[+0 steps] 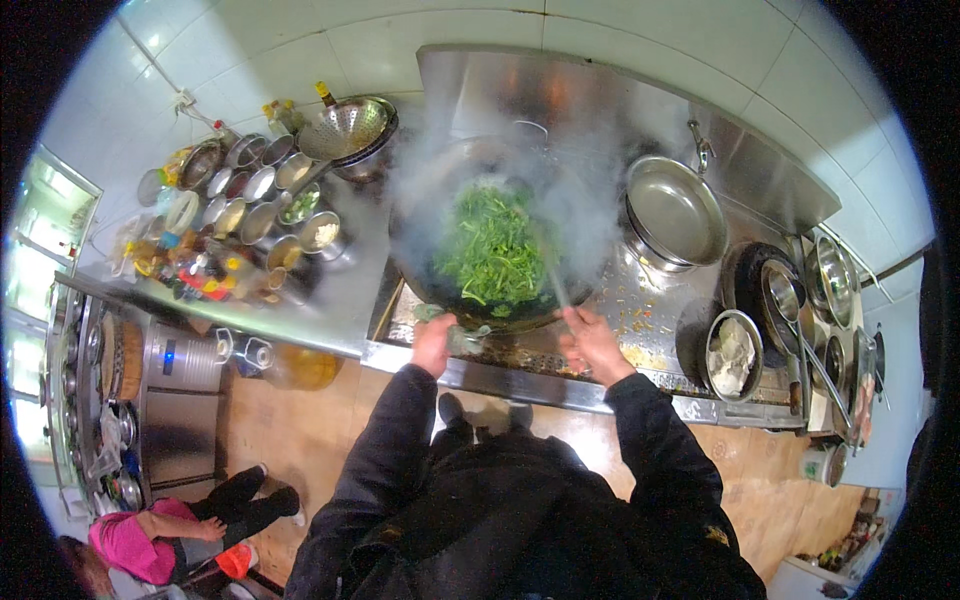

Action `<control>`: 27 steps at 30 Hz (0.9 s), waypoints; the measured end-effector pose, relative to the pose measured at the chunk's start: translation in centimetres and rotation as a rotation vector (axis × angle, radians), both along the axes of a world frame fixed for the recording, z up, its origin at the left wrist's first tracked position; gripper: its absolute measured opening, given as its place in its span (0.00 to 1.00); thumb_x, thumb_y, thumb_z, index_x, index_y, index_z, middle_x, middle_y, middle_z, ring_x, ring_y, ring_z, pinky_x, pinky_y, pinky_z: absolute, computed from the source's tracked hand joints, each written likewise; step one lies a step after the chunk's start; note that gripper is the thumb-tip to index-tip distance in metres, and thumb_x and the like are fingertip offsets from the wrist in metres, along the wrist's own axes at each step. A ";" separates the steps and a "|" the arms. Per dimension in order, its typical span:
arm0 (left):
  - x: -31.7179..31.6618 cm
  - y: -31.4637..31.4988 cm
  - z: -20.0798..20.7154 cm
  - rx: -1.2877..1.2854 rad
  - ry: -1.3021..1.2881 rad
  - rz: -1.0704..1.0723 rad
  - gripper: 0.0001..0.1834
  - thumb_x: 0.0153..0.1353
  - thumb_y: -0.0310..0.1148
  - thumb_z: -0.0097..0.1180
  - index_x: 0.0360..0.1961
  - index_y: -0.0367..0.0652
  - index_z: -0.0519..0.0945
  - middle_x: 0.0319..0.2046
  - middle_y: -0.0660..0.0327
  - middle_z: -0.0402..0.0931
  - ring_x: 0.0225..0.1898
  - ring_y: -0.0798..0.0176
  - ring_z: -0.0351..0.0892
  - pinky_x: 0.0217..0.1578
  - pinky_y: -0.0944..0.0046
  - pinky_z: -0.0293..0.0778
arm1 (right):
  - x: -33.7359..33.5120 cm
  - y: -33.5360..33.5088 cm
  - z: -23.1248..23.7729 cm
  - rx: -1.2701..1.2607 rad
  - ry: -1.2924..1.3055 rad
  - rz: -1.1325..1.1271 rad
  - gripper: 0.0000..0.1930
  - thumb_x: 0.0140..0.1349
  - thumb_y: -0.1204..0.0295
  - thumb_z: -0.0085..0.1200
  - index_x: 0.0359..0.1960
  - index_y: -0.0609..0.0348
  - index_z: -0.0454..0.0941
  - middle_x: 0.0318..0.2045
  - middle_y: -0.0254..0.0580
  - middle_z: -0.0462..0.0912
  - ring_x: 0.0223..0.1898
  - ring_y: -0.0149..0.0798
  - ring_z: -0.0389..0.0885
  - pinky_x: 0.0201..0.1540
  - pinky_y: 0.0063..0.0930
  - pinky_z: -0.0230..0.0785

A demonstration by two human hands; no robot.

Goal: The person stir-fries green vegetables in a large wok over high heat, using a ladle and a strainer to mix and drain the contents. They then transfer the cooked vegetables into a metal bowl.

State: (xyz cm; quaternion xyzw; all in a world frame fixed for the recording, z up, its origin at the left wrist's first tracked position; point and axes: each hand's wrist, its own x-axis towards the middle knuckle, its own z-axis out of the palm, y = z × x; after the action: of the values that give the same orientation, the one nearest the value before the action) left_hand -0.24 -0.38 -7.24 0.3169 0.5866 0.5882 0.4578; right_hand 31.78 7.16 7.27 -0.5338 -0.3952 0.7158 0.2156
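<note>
Turning these leafy greens well probably means scooping from the bottom of the wok and folding inward, so none scorch. Heaped in the middle of the wok, they look bright green and loosely tangled, with thick steam around them. The right hand grips a long metal handle, its head hidden; the left hand is closed on a greyish-green cloth at the near rim.

The left hand holds a cloth at the near rim of a wok; the right hand grips a long-handled utensil. Steam surrounds leafy greens inside.
</note>
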 end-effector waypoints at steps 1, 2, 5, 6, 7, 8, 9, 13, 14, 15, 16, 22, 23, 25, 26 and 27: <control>0.9 0.5 3.3 -0.146 -0.201 0.012 0.10 0.62 0.35 0.62 0.40 0.42 0.82 0.33 0.61 0.80 0.30 0.62 0.81 0.25 0.57 0.76 | -0.2 -0.8 1.0 -0.325 0.372 -0.092 0.19 0.79 0.59 0.47 0.58 0.64 0.71 0.23 0.39 0.74 0.17 0.35 0.73 0.15 0.33 0.66; 1.2 0.6 5.5 -0.287 -0.394 0.042 0.10 0.61 0.35 0.62 0.40 0.42 0.82 0.33 0.61 0.80 0.30 0.62 0.81 0.25 0.57 0.76 | -0.4 -1.2 0.6 -0.479 0.592 -0.105 0.20 0.80 0.58 0.46 0.60 0.64 0.70 0.24 0.31 0.67 0.17 0.27 0.65 0.13 0.25 0.58; 1.0 0.4 5.9 -0.320 -0.374 0.035 0.11 0.61 0.36 0.62 0.42 0.42 0.81 0.35 0.61 0.80 0.33 0.62 0.81 0.27 0.56 0.77 | -0.5 -2.9 0.2 -0.755 0.980 -0.104 0.23 0.80 0.58 0.44 0.64 0.66 0.67 0.25 0.25 0.61 0.17 0.18 0.57 0.10 0.14 0.48; 1.0 0.3 5.9 -0.325 -0.384 0.039 0.11 0.61 0.35 0.62 0.42 0.41 0.81 0.35 0.60 0.79 0.34 0.62 0.81 0.28 0.55 0.77 | -0.2 -3.6 1.1 -0.729 0.965 -0.063 0.23 0.80 0.58 0.44 0.64 0.66 0.67 0.25 0.24 0.61 0.17 0.17 0.57 0.10 0.14 0.48; 0.9 0.3 5.9 -0.331 -0.394 0.043 0.11 0.62 0.34 0.62 0.42 0.40 0.81 0.36 0.60 0.79 0.34 0.61 0.81 0.29 0.55 0.78 | 0.0 -4.4 2.1 -0.702 0.951 -0.023 0.23 0.80 0.58 0.44 0.64 0.66 0.67 0.25 0.24 0.61 0.17 0.17 0.57 0.10 0.13 0.48; 0.8 0.3 6.0 -0.338 -0.400 0.048 0.11 0.62 0.33 0.61 0.42 0.40 0.81 0.36 0.60 0.79 0.34 0.61 0.81 0.29 0.55 0.79 | 0.4 -5.0 3.4 -0.622 0.862 0.010 0.23 0.81 0.57 0.42 0.65 0.64 0.66 0.25 0.24 0.61 0.17 0.16 0.57 0.10 0.13 0.49; 1.1 0.5 6.6 -0.345 -0.410 0.044 0.11 0.62 0.33 0.61 0.43 0.39 0.81 0.36 0.60 0.79 0.35 0.61 0.81 0.30 0.54 0.79 | 0.9 -5.6 4.4 -0.594 0.790 0.015 0.24 0.81 0.56 0.42 0.65 0.64 0.67 0.25 0.24 0.60 0.17 0.16 0.57 0.10 0.14 0.49; 2.2 0.7 9.0 -0.367 -0.421 0.106 0.04 0.63 0.27 0.57 0.35 0.37 0.79 0.28 0.59 0.77 0.28 0.59 0.79 0.26 0.52 0.78 | 3.3 -7.3 8.2 -0.366 0.436 0.085 0.23 0.82 0.57 0.40 0.66 0.63 0.68 0.25 0.25 0.60 0.16 0.18 0.56 0.11 0.16 0.49; 2.3 0.7 9.0 -0.346 -0.412 0.100 0.04 0.64 0.27 0.57 0.35 0.38 0.79 0.28 0.59 0.77 0.28 0.58 0.80 0.26 0.52 0.78 | 3.6 -7.6 9.5 -0.295 0.331 0.108 0.23 0.82 0.58 0.40 0.66 0.63 0.69 0.24 0.26 0.60 0.16 0.18 0.56 0.11 0.17 0.49; 2.3 0.6 8.9 -0.326 -0.400 0.095 0.04 0.64 0.27 0.57 0.35 0.38 0.79 0.29 0.59 0.77 0.28 0.58 0.80 0.26 0.51 0.78 | 4.1 -8.0 10.4 -0.226 0.229 0.132 0.22 0.82 0.59 0.40 0.67 0.62 0.69 0.24 0.26 0.60 0.15 0.19 0.56 0.11 0.17 0.49; 2.3 0.6 8.8 -0.307 -0.389 0.089 0.04 0.64 0.27 0.57 0.35 0.38 0.79 0.29 0.58 0.77 0.28 0.58 0.80 0.25 0.51 0.78 | 4.6 -8.3 10.8 -0.115 0.121 0.164 0.20 0.82 0.61 0.40 0.65 0.61 0.70 0.21 0.27 0.60 0.14 0.21 0.56 0.12 0.20 0.50; 1.6 0.6 7.8 -0.393 -0.364 0.081 0.04 0.63 0.27 0.58 0.37 0.37 0.79 0.30 0.59 0.78 0.28 0.57 0.81 0.26 0.51 0.79 | 7.4 -10.4 12.8 0.349 -0.434 0.395 0.12 0.77 0.65 0.49 0.48 0.62 0.72 0.17 0.37 0.67 0.15 0.31 0.66 0.18 0.34 0.60; 1.7 0.6 7.9 -0.395 -0.366 0.077 0.04 0.63 0.27 0.58 0.36 0.37 0.79 0.30 0.59 0.78 0.28 0.57 0.81 0.26 0.51 0.79 | 8.1 -10.9 12.4 0.459 -0.504 0.442 0.12 0.77 0.65 0.51 0.47 0.63 0.72 0.17 0.40 0.68 0.16 0.33 0.67 0.19 0.36 0.63; 2.5 0.8 9.7 -0.397 -0.350 0.116 0.04 0.63 0.27 0.58 0.36 0.38 0.79 0.30 0.60 0.77 0.28 0.58 0.80 0.26 0.51 0.79 | 9.2 -10.9 9.3 0.640 -0.523 0.470 0.15 0.75 0.65 0.53 0.53 0.64 0.74 0.21 0.54 0.75 0.19 0.51 0.77 0.25 0.47 0.68; 2.8 0.8 10.3 -0.399 -0.343 0.134 0.03 0.63 0.27 0.58 0.35 0.38 0.79 0.29 0.61 0.77 0.28 0.58 0.80 0.26 0.51 0.79 | 9.4 -10.7 7.3 0.775 -0.524 0.442 0.15 0.74 0.65 0.53 0.54 0.63 0.74 0.21 0.56 0.77 0.20 0.55 0.79 0.25 0.48 0.68; 2.5 0.7 9.8 -0.373 -0.386 0.107 0.03 0.63 0.27 0.58 0.35 0.39 0.78 0.30 0.61 0.77 0.28 0.58 0.80 0.27 0.52 0.79 | 9.3 -10.5 5.7 0.912 -0.528 0.420 0.16 0.74 0.65 0.53 0.55 0.63 0.75 0.22 0.59 0.78 0.22 0.59 0.80 0.25 0.50 0.69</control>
State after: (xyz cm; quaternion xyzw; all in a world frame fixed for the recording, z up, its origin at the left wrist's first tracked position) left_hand 2.30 0.36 2.53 0.0779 0.6025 0.5430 0.5798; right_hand 41.07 -3.30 13.00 -0.4576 -0.8026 0.3424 0.1709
